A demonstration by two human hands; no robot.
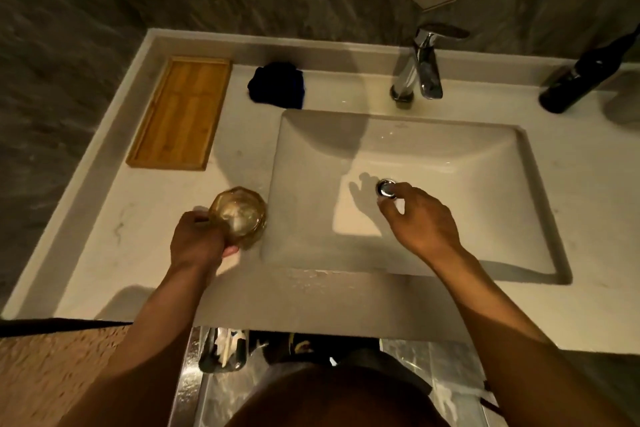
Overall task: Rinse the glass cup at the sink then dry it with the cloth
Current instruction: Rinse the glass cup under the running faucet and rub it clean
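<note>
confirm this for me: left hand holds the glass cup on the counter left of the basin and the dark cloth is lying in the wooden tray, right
Not quite. In the head view the dark cloth lies on the bare counter to the right of the wooden tray, not in it. The rest holds: the left hand grips the glass cup left of the basin.

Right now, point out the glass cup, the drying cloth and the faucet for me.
glass cup [239, 216], head view, on its open rim and inside.
cloth [276, 87], head view, on the middle of the dark bundle.
faucet [420, 66], head view, on the chrome body.
</note>
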